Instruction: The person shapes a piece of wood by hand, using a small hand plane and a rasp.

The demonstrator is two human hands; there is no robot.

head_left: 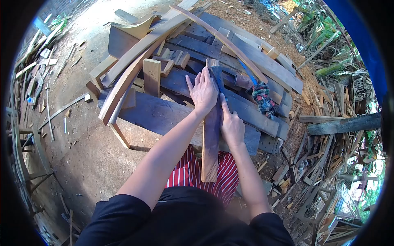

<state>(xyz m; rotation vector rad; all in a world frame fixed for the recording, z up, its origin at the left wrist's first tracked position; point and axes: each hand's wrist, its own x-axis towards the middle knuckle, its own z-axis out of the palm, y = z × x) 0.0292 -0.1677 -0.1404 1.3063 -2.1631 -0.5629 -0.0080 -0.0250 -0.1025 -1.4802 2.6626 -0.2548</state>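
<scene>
A long wooden board (pixel 211 139) runs from the slatted bench toward my body, its near end over the red striped cloth on my lap. My left hand (pixel 203 92) lies on the board's upper part, fingers stretched forward and thumb apart. At the board's right edge is my right hand (pixel 232 126), its index finger pointing forward and the other fingers curled; what they hold is hidden. A dark, narrow piece (pixel 217 78) lies along the board's upper right side, just ahead of that index finger.
Curved wooden pieces (pixel 141 57) are stacked at the bench's left. An upright block (pixel 152 78) stands near them. Right of my hands are a patterned cloth bundle (pixel 263 98) and a long curved strip (pixel 221 37). Scrap wood (pixel 324 156) covers the ground at right.
</scene>
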